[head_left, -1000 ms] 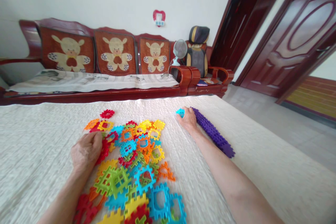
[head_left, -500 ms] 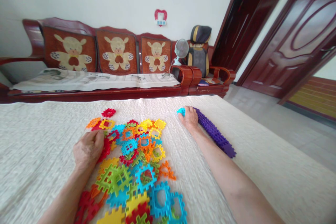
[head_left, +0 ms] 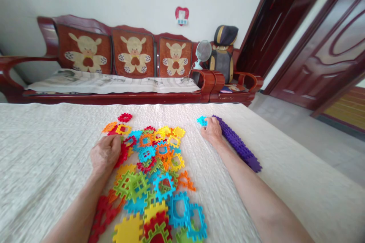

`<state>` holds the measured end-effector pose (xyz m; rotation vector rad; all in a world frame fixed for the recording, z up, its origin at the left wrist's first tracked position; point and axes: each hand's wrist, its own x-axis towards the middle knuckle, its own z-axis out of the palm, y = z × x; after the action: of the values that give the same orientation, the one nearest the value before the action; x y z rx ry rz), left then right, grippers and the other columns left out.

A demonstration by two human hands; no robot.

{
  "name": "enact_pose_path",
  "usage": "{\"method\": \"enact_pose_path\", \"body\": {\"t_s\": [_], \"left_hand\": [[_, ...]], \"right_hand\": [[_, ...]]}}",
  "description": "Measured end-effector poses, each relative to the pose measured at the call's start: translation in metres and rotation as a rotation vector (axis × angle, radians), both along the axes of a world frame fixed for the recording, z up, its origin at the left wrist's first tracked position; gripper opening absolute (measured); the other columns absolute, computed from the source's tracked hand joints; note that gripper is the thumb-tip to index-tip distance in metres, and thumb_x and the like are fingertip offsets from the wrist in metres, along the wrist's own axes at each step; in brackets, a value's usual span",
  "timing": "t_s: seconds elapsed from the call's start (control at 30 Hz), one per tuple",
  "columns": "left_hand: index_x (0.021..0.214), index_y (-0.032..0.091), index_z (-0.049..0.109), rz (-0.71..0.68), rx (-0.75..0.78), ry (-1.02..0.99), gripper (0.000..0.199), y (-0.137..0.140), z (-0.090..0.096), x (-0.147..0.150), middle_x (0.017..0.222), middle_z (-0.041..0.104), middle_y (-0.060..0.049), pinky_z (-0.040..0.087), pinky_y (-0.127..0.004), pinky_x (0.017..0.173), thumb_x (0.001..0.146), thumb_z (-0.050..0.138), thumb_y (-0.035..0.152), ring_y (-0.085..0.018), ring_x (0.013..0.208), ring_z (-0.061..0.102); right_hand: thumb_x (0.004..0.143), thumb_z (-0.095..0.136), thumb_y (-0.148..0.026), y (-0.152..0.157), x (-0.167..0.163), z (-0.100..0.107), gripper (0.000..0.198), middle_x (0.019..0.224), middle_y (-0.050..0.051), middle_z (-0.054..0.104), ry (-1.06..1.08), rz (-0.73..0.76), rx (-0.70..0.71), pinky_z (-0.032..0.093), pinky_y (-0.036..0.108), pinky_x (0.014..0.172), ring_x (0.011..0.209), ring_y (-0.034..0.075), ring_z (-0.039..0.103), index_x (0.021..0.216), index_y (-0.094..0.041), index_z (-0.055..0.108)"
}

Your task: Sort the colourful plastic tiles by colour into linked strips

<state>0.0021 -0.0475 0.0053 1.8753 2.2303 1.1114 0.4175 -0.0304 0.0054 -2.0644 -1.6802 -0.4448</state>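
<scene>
My right hand (head_left: pixel 212 131) is at the far right of the table, its fingers closed on light-blue interlocking plastic tiles (head_left: pixel 202 121) with notched edges. Just right of it, a long row of purple interlocking tiles (head_left: pixel 238 142) slants toward me, close against the hand. My left hand (head_left: pixel 106 152) rests as a closed fist at the left edge of a spread pile of notched tiles in several colours. Its fingertips are hidden, so I cannot see whether anything is inside. Near that fist lie a yellow frame tile (head_left: pixel 123 129) and an orange tile (head_left: pixel 109 127).
Green window tiles (head_left: pixel 132 185), blue frame tiles (head_left: pixel 179 209) and a yellow tile (head_left: pixel 128 229) overlap in the pile's near part. A cream cloth (head_left: pixel 42 152) covers the table. Behind its far edge stand a wooden sofa (head_left: pixel 119 99) and a small fan (head_left: pixel 203 51).
The camera view has turned slightly left, so everything sits further right in the picture. Both hands stay in nearly the same places, the right one still at the blue tiles.
</scene>
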Motion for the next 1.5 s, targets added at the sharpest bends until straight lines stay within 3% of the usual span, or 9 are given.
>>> {"method": "enact_pose_path", "body": {"t_s": [0.4, 0.47, 0.57, 0.67, 0.73, 0.9, 1.13, 1.33, 1.5], "left_hand": [[0.079, 0.018, 0.071, -0.025, 0.075, 0.001, 0.034, 0.000, -0.001, 0.002, 0.081, 0.068, -0.006, 0.041, -0.027, 0.069, 0.088, 0.043, 0.034, -0.017, 0.074, 0.060], [0.076, 0.018, 0.070, -0.036, 0.086, -0.006, 0.034, 0.000, -0.001, 0.002, 0.077, 0.067, -0.005, 0.041, -0.027, 0.068, 0.088, 0.042, 0.033, -0.016, 0.073, 0.059], [0.073, 0.017, 0.069, -0.054, 0.103, -0.002, 0.034, 0.000, 0.000, 0.003, 0.072, 0.065, -0.005, 0.039, -0.026, 0.067, 0.087, 0.041, 0.032, -0.015, 0.070, 0.058], [0.072, 0.017, 0.069, -0.053, 0.114, 0.006, 0.033, 0.001, -0.001, 0.003, 0.072, 0.065, -0.005, 0.039, -0.027, 0.066, 0.086, 0.042, 0.031, -0.016, 0.070, 0.057], [0.073, 0.017, 0.069, -0.055, 0.116, 0.004, 0.033, 0.001, -0.001, 0.003, 0.074, 0.066, -0.006, 0.038, -0.027, 0.067, 0.086, 0.043, 0.031, -0.016, 0.071, 0.058], [0.074, 0.018, 0.069, -0.069, 0.118, 0.010, 0.031, 0.001, -0.003, 0.002, 0.075, 0.066, -0.006, 0.038, -0.027, 0.067, 0.087, 0.044, 0.030, -0.016, 0.071, 0.058], [0.073, 0.018, 0.068, -0.064, 0.122, 0.019, 0.030, 0.003, -0.004, 0.002, 0.075, 0.066, -0.005, 0.039, -0.026, 0.067, 0.087, 0.044, 0.030, -0.016, 0.072, 0.059], [0.071, 0.018, 0.068, -0.066, 0.129, 0.017, 0.031, 0.001, -0.001, 0.003, 0.074, 0.065, -0.005, 0.039, -0.026, 0.067, 0.087, 0.043, 0.029, -0.016, 0.070, 0.058], [0.071, 0.018, 0.067, -0.068, 0.120, 0.007, 0.031, -0.001, 0.001, 0.004, 0.075, 0.065, -0.006, 0.039, -0.027, 0.068, 0.087, 0.043, 0.029, -0.015, 0.072, 0.058]], "right_hand": [[0.082, 0.053, -0.017, 0.001, -0.007, 0.008, 0.027, 0.106, 0.014, 0.059, 0.026, 0.115, 0.041, 0.044, 0.040, 0.089, 0.098, 0.027, 0.053, 0.106, -0.012, 0.064], [0.080, 0.054, -0.018, -0.004, -0.026, 0.017, 0.025, 0.102, 0.012, 0.061, 0.095, 0.278, 0.075, 0.045, 0.039, 0.090, 0.098, 0.025, 0.056, 0.102, -0.015, 0.065], [0.081, 0.053, -0.021, -0.021, -0.075, 0.035, 0.022, 0.099, 0.006, 0.065, 0.244, 0.664, 0.062, 0.048, 0.036, 0.088, 0.094, 0.021, 0.060, 0.100, -0.020, 0.065], [0.085, 0.053, -0.026, -0.047, -0.130, 0.047, 0.027, 0.115, 0.005, 0.065, 0.292, 1.035, -0.002, 0.045, 0.039, 0.097, 0.109, 0.020, 0.058, 0.110, -0.024, 0.063], [0.086, 0.054, -0.027, -0.062, -0.158, 0.045, 0.033, 0.127, 0.007, 0.062, 0.251, 1.142, -0.078, 0.041, 0.041, 0.102, 0.118, 0.021, 0.055, 0.119, -0.022, 0.059], [0.088, 0.051, -0.023, -0.075, -0.182, 0.026, 0.039, 0.133, 0.011, 0.058, 0.131, 1.081, -0.167, 0.033, 0.048, 0.107, 0.124, 0.024, 0.049, 0.126, -0.019, 0.056], [0.090, 0.048, -0.017, -0.070, -0.179, 0.016, 0.027, 0.115, 0.006, 0.067, 0.166, 1.041, -0.093, 0.032, 0.047, 0.105, 0.115, 0.023, 0.053, 0.112, -0.022, 0.062], [0.095, 0.042, -0.020, -0.071, -0.179, 0.018, 0.028, 0.112, 0.006, 0.070, 0.261, 0.997, -0.009, 0.028, 0.049, 0.107, 0.123, 0.024, 0.051, 0.113, -0.023, 0.064], [0.095, 0.039, -0.028, -0.062, -0.165, 0.030, 0.031, 0.107, 0.007, 0.070, 0.470, 0.933, 0.087, 0.044, 0.038, 0.095, 0.104, 0.020, 0.062, 0.113, -0.021, 0.064]]}}
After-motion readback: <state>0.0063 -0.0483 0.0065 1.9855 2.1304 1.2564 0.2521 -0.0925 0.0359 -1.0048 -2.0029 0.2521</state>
